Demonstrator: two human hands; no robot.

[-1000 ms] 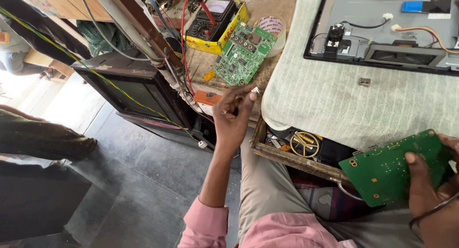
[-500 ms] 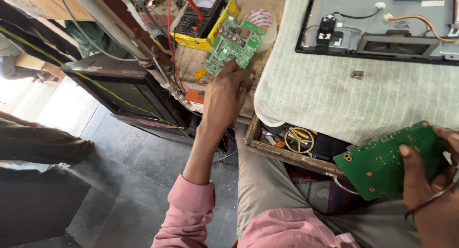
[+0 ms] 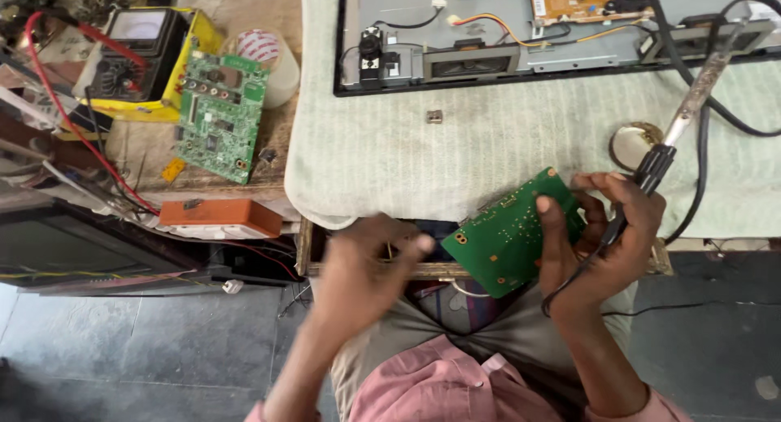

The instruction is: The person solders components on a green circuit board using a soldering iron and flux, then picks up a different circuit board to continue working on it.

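1. Nearest: the left hand (image 3: 370,263) hangs over the open drawer (image 3: 313,247) at the table front. It is motion-blurred; fingers look loosely curled with nothing visible between them, but I cannot tell for sure whether they close on anything small.
2. The right hand (image 3: 606,235) is clamped on two things at once: the green circuit board (image 3: 508,239), thumb pressed on its back face, and the soldering iron (image 3: 687,104), whose dark handle runs between the fingers with the metal shaft pointing up and away over the cloth.
3. The board is held tilted above the lap, its lower corner over the drawer edge, not resting on the table.
4. Judgement: a shared grip like this leaves the board poorly braced. Work on it would go better with the board supported on the cloth (image 3: 504,145) and the iron tip kept off the fabric and the black cable (image 3: 704,170).
5. Further out, on the cloth: a small metal part (image 3: 434,117), and a round tin (image 3: 636,141) just beside the iron.
6. Far edge: an opened flat-screen back panel (image 3: 488,15) with wiring and a tan board.
7. Left, on the bare wooden bench: a second green board (image 3: 220,117), a tape roll (image 3: 272,60), a yellow-cased meter (image 3: 138,52) with a red lead, and an orange box (image 3: 220,218).
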